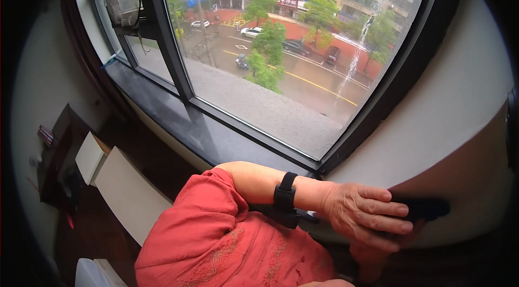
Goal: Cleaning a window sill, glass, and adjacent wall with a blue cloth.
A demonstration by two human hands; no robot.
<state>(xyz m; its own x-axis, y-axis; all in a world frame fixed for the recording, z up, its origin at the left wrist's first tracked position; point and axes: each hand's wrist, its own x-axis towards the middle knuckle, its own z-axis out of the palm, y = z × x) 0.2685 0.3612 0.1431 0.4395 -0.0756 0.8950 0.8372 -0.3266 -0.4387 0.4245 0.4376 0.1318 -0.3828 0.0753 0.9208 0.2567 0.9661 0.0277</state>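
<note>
My left hand [365, 214] reaches across to the right, back up, its fingers extended and close together. A black strap with a small black box [285, 195] goes round that wrist. Beneath it my right hand [367, 256] is mostly hidden and in shadow. A dark object [432, 208], too dim to name, lies just beyond the left fingertips, against or near the wall; whether either hand holds it cannot be told. The red embroidered top [243, 246] fills the lower middle of the view.
A dark stone windowsill [206, 135] runs below a black-framed window, with a street outside. To the right is a pale wall [458, 124]. At left are a pale panel or tabletop [127, 189], a white box-like item [91, 159], a dark piece of furniture [69, 141] and a dark curtain [83, 47].
</note>
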